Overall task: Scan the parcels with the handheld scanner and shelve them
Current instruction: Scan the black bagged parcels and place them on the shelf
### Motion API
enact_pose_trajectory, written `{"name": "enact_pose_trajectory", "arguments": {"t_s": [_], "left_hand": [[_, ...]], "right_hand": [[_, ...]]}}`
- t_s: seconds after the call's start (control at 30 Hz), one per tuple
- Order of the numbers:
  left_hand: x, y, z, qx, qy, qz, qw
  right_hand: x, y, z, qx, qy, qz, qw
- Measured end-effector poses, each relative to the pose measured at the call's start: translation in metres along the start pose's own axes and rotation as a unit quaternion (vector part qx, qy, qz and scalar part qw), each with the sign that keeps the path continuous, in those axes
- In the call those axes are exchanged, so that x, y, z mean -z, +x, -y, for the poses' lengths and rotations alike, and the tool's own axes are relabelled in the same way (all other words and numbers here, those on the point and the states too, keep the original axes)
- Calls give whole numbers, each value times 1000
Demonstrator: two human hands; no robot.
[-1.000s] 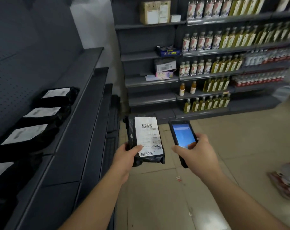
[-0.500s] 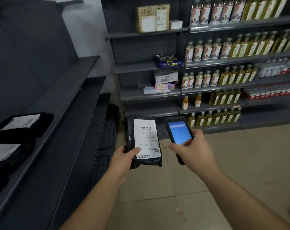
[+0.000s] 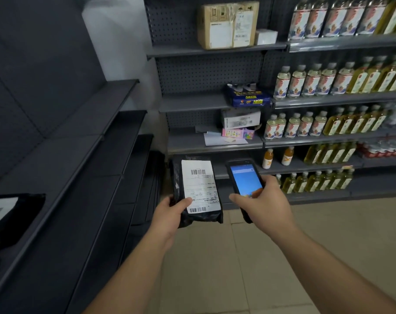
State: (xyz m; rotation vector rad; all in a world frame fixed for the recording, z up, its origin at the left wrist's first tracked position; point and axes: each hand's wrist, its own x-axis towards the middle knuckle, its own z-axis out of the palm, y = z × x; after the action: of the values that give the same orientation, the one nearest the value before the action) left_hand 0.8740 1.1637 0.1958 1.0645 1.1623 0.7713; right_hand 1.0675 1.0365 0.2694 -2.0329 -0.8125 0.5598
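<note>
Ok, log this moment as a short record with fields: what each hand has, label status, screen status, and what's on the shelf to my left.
left hand: grips black parcel at its lower left edge, thumb on the label
label: white, faces up, barcodes at top and bottom
right hand: holds handheld scanner beside the parcel, apart from it
scanner screen: lit, blue
left shelf: one black parcel with white label at the frame edge

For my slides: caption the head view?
Left hand holds labelled parcel beside scanner in right hand.
</note>
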Motion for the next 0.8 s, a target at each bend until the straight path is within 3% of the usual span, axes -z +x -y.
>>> {"name": "enact_pose_trajectory", "arguments": {"t_s": [0.4, 0.8], "left_hand": [[27, 176, -65, 15, -34, -10, 999], [50, 307, -120, 4, -84, -163, 983]], "right_hand": [[-89, 158, 66, 23, -42, 7, 999], [-187, 336, 139, 115, -34, 138, 983]]}}
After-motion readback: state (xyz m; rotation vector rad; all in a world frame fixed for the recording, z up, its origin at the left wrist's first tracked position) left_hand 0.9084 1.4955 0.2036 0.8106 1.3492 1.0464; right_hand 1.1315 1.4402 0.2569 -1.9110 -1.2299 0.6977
